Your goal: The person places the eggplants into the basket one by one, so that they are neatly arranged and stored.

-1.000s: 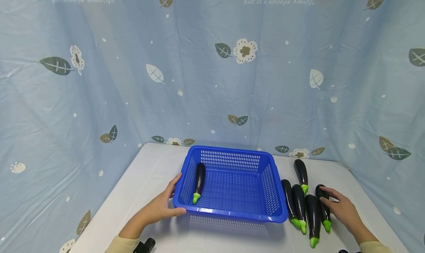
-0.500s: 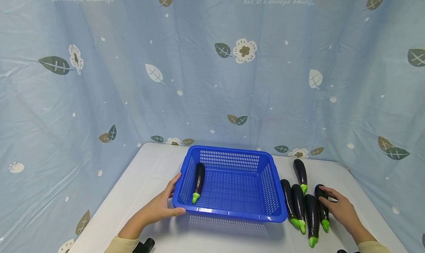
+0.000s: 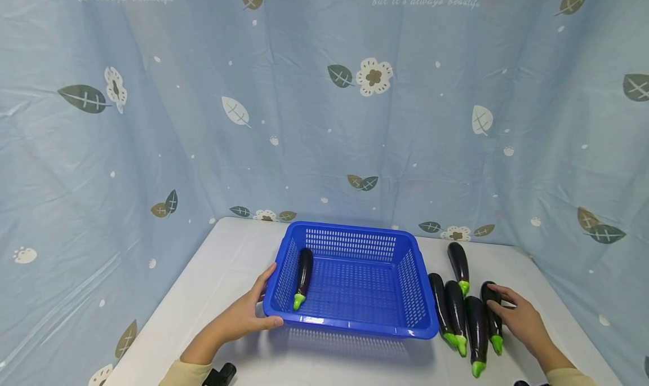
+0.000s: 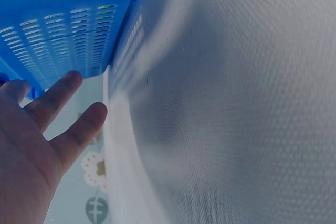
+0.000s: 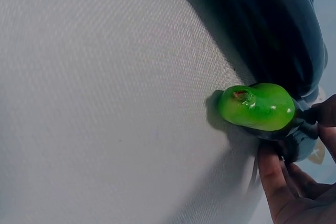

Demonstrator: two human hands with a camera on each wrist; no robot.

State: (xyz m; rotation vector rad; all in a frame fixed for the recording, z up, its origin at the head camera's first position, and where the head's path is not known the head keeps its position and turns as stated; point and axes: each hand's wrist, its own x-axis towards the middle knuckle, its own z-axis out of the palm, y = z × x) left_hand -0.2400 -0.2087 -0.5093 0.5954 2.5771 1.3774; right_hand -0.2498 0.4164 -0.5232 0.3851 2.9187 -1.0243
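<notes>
A blue plastic basket holds one dark eggplant with a green cap along its left side. My left hand is spread at the basket's front left corner, thumb at the front rim, fingers along the left side. In the left wrist view its fingers are straight beside the slotted wall. My right hand pinches the rightmost eggplant near its rounded far end, thumb on one side and fingers on the other. In the right wrist view that eggplant's green cap faces the camera, close to the white tabletop.
Several more eggplants lie right of the basket: two side by side near its wall, a larger eggplant beside the held one, and another eggplant farther back. A blue patterned curtain hangs behind the white table.
</notes>
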